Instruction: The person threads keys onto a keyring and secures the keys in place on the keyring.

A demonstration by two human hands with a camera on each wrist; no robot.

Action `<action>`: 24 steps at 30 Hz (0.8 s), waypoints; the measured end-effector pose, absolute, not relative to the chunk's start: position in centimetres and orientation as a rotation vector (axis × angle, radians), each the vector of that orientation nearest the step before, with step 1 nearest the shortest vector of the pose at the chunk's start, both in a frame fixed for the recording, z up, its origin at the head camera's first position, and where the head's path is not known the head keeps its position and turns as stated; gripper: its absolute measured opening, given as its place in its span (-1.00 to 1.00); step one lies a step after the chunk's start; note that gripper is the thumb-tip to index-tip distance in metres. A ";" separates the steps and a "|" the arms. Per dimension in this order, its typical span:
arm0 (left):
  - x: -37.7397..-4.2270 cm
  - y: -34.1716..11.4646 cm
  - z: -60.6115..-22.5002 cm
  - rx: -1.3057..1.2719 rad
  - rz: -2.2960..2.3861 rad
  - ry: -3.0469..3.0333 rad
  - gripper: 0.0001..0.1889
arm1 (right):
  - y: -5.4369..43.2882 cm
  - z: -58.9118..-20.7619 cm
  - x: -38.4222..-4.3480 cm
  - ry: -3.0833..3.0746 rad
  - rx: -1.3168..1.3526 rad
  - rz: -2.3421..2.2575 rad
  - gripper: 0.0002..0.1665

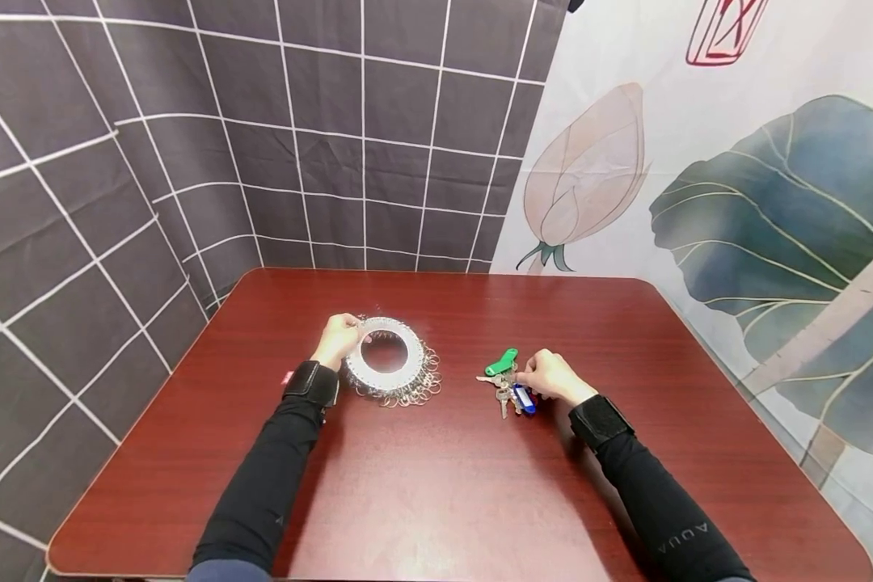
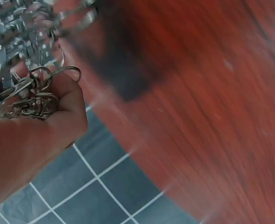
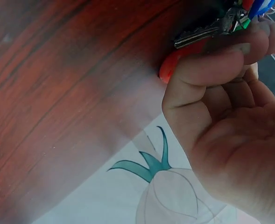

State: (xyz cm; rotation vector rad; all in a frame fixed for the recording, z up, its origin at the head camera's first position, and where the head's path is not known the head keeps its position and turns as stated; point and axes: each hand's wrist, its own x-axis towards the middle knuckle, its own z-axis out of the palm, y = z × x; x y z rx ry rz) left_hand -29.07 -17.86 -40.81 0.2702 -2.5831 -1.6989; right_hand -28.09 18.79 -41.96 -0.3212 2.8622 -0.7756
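1. Black sleeves [image 1: 265,485] are showing nearest, left and right.
2. My left hand [image 1: 338,338] is gripping a white hoop [image 1: 381,380] fringed with metal rings [image 1: 420,390], left.
3. My right hand [image 1: 551,376] is pinching tagged keys [image 1: 504,396], right.

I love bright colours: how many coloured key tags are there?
3 at least: green tag farthest back, blue tag nearer, red tag by the right hand; more may be hidden.
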 end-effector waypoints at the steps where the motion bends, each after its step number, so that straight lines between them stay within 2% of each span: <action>1: -29.2 -17.9 -40.9 0.293 -1.604 -2.639 -0.77 | 18.8 -42.0 -28.1 2.871 -0.321 -0.773 -0.60; 6: -29.3 -17.9 -40.9 0.352 -1.327 -2.812 -0.69 | 18.8 -42.0 -28.3 2.941 -0.337 -0.706 -0.69; 14: -28.3 -17.5 -40.6 0.323 -1.061 -2.921 -0.74 | 18.7 -41.9 -28.5 2.954 -0.347 -0.693 -0.73; 18: -27.2 -16.6 -40.1 0.125 -0.856 -2.964 -0.78 | 18.8 -41.7 -28.5 2.930 -0.346 -0.727 -0.72; 24: -25.7 -14.2 -39.9 -0.372 -0.773 -3.092 -0.85 | 19.1 -41.4 -28.7 2.934 -0.345 -0.753 -0.71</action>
